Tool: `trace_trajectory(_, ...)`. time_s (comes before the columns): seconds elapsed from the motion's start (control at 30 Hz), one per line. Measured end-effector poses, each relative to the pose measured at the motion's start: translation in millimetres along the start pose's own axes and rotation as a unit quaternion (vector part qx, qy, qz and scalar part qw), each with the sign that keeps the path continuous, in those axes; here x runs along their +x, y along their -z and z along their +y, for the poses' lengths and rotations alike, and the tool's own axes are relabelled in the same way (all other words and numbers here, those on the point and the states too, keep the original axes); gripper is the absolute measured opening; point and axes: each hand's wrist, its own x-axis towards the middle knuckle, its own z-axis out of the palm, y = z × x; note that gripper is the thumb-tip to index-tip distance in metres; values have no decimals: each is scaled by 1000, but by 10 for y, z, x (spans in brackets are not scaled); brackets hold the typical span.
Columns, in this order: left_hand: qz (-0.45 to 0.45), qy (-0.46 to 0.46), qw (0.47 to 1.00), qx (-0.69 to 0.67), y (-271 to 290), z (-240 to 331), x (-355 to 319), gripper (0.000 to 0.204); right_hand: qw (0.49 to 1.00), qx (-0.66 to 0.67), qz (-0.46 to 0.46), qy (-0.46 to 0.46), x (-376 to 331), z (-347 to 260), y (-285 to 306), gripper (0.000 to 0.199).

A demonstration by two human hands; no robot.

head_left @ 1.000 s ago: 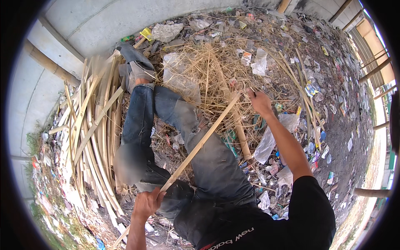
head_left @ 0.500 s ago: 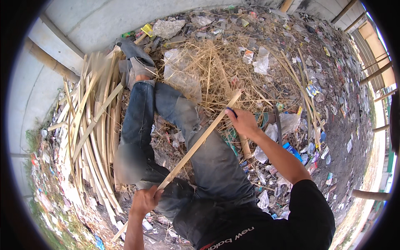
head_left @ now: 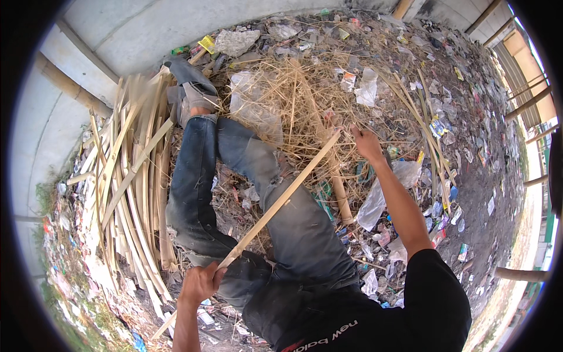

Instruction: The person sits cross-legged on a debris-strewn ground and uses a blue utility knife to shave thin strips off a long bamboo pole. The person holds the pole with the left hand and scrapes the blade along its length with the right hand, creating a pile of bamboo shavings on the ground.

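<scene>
A long pale bamboo strip [head_left: 287, 193] slants across my thighs, its far end up by the straw. My left hand [head_left: 199, 283] is closed round its near end, low in the view. Just past the strip's far tip is my right hand [head_left: 366, 144], apart from the strip. Its fingers are curled, and what they hold, if anything, I cannot make out. A short dark piece shows beside that wrist, too little to name. Beneath the strip are my legs in worn jeans [head_left: 305, 229].
Many split bamboo strips [head_left: 132, 182] lie piled to the left. Ahead is a heap of straw-like shavings [head_left: 281, 100] with a bamboo piece [head_left: 339, 188]. More thin strips [head_left: 425, 126] lie at right among scattered litter. A concrete wall [head_left: 158, 29] stands behind.
My right hand has moved up and to the right, off the strip's far end. The dark blue piece seen at its fingers no longer shows. My left hand stays on the strip, barely shifted.
</scene>
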Motion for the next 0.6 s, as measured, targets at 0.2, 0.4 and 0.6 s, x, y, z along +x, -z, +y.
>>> trace_trajectory(0.2, 3, 17, 998, -61, -123, -4, -59, 35, 960, 277, -39, -13, -558, -356, 51, 59)
trace_trajectory(0.4, -36, 57, 992, -103, -30, -7, 6, 35, 973, 196, -54, 105, -1024, -590, -101, 45)
trace_trajectory(0.6, -23, 50, 995, -87, -9, 25, 54, 35, 979, 150, 24, 133, -1082, -860, -259, 45)
